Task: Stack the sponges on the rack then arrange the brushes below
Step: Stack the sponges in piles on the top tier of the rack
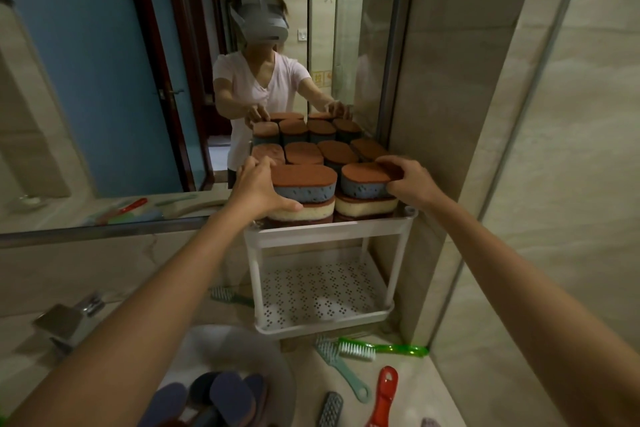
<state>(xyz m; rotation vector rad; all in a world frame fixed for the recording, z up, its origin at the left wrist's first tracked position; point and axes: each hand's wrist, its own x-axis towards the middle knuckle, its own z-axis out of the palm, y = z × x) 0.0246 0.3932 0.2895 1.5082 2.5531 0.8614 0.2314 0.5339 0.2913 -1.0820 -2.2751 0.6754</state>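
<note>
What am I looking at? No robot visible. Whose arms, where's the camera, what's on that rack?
There is no robot. These are a person's bare arms, filmed by one wide-angle camera worn on their head. The mirror ahead reflects them. A white two-tier rack stands on a bathroom counter, its top tier packed with stacked sponges. The left hand grips the front-left stack. The right hand grips the top sponge of the front-right stack. A green brush, a teal brush and a red brush lie on the counter, not on the lower shelf. Loose sponges sit in the sink.
</note>
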